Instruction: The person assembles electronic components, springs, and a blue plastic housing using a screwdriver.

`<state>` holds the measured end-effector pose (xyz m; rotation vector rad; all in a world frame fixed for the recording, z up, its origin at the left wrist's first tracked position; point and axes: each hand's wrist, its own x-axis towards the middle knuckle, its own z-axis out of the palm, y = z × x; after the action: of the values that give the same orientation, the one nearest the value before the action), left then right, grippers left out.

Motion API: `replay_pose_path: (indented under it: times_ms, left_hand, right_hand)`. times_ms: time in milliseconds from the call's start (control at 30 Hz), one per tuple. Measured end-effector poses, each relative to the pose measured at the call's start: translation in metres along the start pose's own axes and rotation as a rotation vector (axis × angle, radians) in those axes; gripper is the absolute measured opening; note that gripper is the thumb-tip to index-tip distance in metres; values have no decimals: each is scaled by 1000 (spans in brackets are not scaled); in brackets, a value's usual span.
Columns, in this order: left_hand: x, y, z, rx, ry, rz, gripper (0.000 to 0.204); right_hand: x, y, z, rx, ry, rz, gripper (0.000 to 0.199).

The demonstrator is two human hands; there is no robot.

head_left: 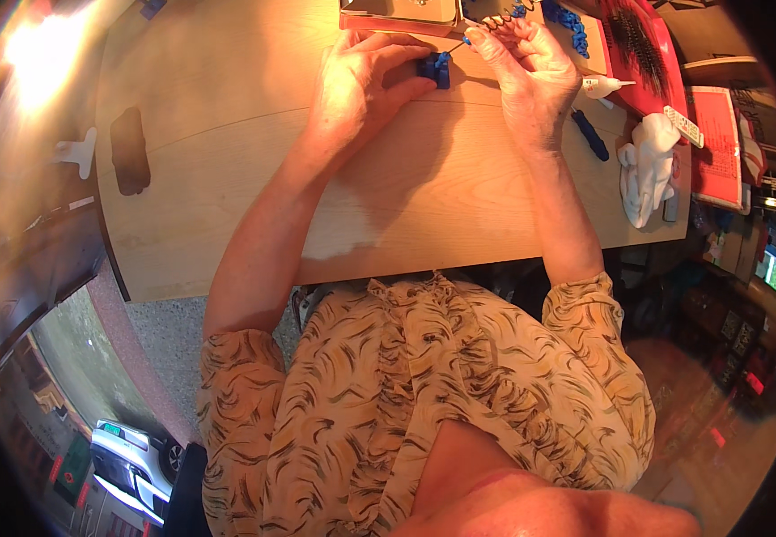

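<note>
My left hand (361, 85) reaches to the far middle of the table, its thumb and forefinger closed about a small dark blue block-like piece (436, 72) resting near the wood. Beside it on the right, my right hand (531, 76) is raised with thumb and fingers pinched together. Between those fingertips is a thin wire-like piece with a small blue bit (466, 40) on it, its end pointing at the blue block. A dark curled wire (498, 20) shows at the right fingertips; whether it belongs to the same piece I cannot tell.
Beyond my hands lies a shallow box (401, 27). Several blue parts (574, 34) and a red tray (663, 67) with dark bristly pieces are at far right. Nearer are a white nozzled bottle (601, 87), a blue-handled tool (591, 136) and white cloth (645, 170). A brown slab (128, 152) lies left.
</note>
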<state>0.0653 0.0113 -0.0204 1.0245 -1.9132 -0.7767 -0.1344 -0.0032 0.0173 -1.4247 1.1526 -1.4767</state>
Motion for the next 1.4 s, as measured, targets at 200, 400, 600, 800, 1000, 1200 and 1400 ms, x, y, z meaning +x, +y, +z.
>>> replay_pose_path:
  times_ms: [200, 400, 600, 800, 1000, 1200, 1400]
  left_hand:
    - [2, 5, 2, 9, 95, -44, 41]
    - [-1, 10, 0, 176, 110, -35, 34]
    - [-4, -3, 11, -754, 175, -268, 40]
    - [-2, -3, 6, 28, 137, -51, 38]
    - [0, 2, 7, -116, 143, -131, 41]
    - [-3, -1, 5, 4, 139, -101, 38]
    - [-3, 3, 4, -126, 135, -140, 39]
  right_hand:
    - [1, 2, -4, -66, -45, -65, 23]
    - [0, -33, 8, -250, -85, -73, 29]
    - [4, -20, 1, -99, -191, -224, 25]
    - [5, -27, -9, -319, -389, -175, 25]
    - [7, -24, -7, -91, -229, -80, 16]
    - [10, -21, -11, 36, -198, 91, 15]
    - [9, -22, -10, -15, -167, 59, 15]
